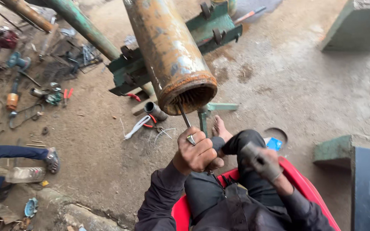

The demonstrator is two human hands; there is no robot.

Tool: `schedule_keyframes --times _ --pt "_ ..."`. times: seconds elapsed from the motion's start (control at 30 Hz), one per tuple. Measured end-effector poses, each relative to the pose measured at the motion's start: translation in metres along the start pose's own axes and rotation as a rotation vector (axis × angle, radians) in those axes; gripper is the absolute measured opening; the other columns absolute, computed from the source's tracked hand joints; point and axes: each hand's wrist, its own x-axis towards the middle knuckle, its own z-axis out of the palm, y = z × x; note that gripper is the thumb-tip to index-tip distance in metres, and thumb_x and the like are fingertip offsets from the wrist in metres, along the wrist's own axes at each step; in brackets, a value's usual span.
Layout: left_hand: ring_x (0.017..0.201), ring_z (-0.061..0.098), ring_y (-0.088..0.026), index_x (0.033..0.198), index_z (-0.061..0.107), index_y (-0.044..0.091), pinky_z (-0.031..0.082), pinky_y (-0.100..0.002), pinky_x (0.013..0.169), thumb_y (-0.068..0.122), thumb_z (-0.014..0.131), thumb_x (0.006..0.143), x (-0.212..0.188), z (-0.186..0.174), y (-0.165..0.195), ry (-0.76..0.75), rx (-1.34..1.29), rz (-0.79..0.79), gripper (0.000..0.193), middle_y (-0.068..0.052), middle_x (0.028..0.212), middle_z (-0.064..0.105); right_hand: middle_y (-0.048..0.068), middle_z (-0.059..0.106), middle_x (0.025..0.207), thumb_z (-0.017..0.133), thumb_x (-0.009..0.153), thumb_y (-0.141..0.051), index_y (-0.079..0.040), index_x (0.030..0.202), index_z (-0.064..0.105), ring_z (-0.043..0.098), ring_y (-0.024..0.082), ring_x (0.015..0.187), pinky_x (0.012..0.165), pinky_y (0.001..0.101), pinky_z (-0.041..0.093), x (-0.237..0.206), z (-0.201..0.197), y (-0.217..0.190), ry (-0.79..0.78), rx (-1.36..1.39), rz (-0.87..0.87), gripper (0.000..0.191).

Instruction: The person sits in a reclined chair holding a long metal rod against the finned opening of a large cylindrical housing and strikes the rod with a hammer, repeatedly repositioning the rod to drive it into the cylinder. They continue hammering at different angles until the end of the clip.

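The rod (184, 116) is a thin metal bar poked into the open, rusty end of the big pipe (171, 53), which slopes down from a green stand (168, 51) toward the person. The left hand (197, 153) is clenched tight around the rod's near end, knuckles up, right below the pipe mouth. The right hand (263, 161) is blurred, so I can't be sure, but it looks fisted around something dark, maybe a handle, held clear of the rod above the knee.

What could go wrong, as I see it: the pipe's rim is ragged and flaky, and the left hand sits close under it, so if the rod slips or jumps, the knuckles could catch that edge. If the right hand is swinging a tool at the rod, a miss lands on the left fingers, since they wrap the bar right where it would be hit. The bare foot (220, 128) sits on the ground just under the pipe mouth, so anything that drops out lands on it. The rod is thin and could bend or wedge inside.

The person sits on a red seat (309, 188). Pliers (140, 125) and a short tube (155, 111) lie near the foot, and more tools (43, 92) are scattered off to the left.
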Motion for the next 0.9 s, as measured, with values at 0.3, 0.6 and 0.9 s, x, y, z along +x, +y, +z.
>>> schedule_keyframes --times 0.3,0.6,0.9 --pt "0.065 0.057 -0.021 0.066 0.051 0.014 0.049 -0.037 0.068 0.039 0.065 0.102 0.002 0.011 0.001 0.049 0.015 0.009 0.046 -0.003 0.073 0.056 -0.003 0.061 0.076 0.076 0.091 -0.014 -0.006 0.089 0.07 0.054 0.008 0.066 0.057 0.0273 0.042 0.024 -0.003 -0.01 0.231 0.179 0.452 0.011" --pt "0.065 0.055 -0.02 0.066 0.045 0.014 0.048 -0.036 0.068 0.032 0.061 0.095 -0.001 0.017 0.066 0.207 0.022 0.11 0.038 -0.002 0.072 0.052 0.0 0.057 0.066 0.075 0.091 -0.026 -0.006 0.081 0.068 0.051 0.009 0.059 0.052 0.0292 0.04 0.033 0.009 -0.016 0.072 0.0 0.397 0.024" --pt "0.062 0.048 -0.017 0.065 0.038 0.015 0.043 -0.032 0.064 0.021 0.059 0.085 -0.046 0.076 0.185 0.258 -0.046 0.306 0.03 0.0 0.07 0.044 -0.003 0.052 0.062 0.066 0.098 -0.027 -0.01 0.075 0.06 0.047 0.008 0.056 0.051 0.028 0.037 0.046 0.008 -0.011 0.095 0.146 0.488 0.03"
